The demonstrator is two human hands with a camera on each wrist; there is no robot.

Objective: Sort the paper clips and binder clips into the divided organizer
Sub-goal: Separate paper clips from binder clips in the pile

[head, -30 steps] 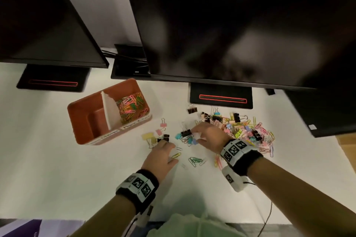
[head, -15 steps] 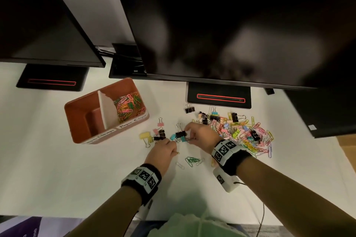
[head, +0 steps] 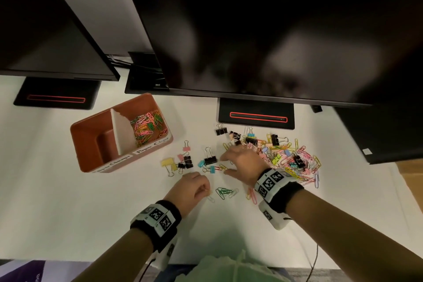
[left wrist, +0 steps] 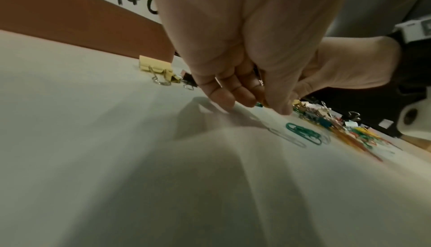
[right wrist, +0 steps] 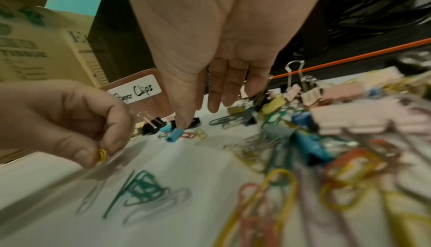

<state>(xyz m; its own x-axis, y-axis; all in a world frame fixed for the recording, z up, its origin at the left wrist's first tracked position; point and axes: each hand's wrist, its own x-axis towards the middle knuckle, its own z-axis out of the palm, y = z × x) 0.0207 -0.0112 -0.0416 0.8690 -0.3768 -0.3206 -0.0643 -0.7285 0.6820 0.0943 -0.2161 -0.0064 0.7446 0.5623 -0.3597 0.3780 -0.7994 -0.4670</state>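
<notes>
orange organizer (head: 96, 151) sits on our white desk (head: 45, 201), its long axis running from near-left to far-right. our right hand (head: 240, 162) spreads straight fingers over the clip pile (head: 288, 158); our left hand (head: 192, 188) pinches a yellow paper clip (right wrist: 102, 154).

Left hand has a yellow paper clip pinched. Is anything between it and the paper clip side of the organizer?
Nothing visible blocks it. The left hand pinches the yellow paper clip; the organizer is open-topped. The yellow binder clip and black binder clips lie flat on the desk between, low enough to pass over.
</notes>
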